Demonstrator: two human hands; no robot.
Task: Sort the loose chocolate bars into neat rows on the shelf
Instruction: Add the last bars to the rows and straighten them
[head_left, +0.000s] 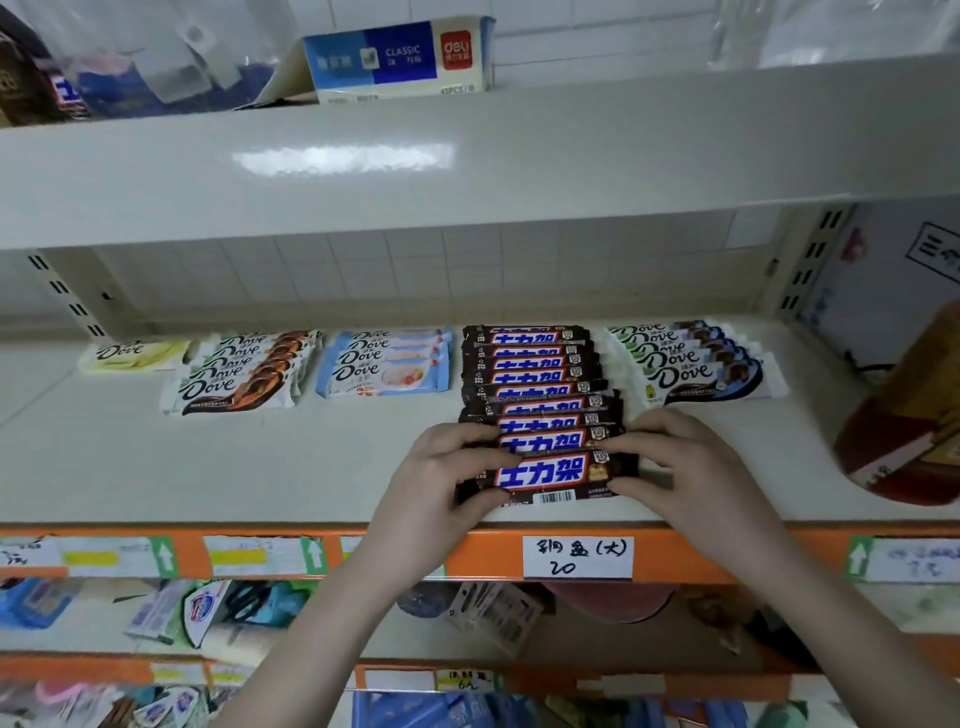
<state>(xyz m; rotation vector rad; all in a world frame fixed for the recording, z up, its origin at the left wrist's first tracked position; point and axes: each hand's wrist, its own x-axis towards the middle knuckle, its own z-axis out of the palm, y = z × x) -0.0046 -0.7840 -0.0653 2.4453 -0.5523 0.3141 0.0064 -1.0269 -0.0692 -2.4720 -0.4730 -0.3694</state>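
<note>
Five overlapping rows of chocolate bars (540, 395) flat on the white shelf (208, 467), perhaps one yellow single far left.

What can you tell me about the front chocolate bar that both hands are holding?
The front chocolate bar has a dark brown glossy wrapper with a blue logo outlined in white and red, and a barcode on its near edge. It lies flat and crosswise, nearest the shelf edge, overlapping the next bar in its row. The left hand pinches its left end, the right hand its right end.

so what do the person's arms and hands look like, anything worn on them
Both forearms are bare as far as the frame shows: no sleeves, gloves, watch or bracelets. The left hand and right hand show no rings on the fingers in view. Nails look short and unpainted.
</note>
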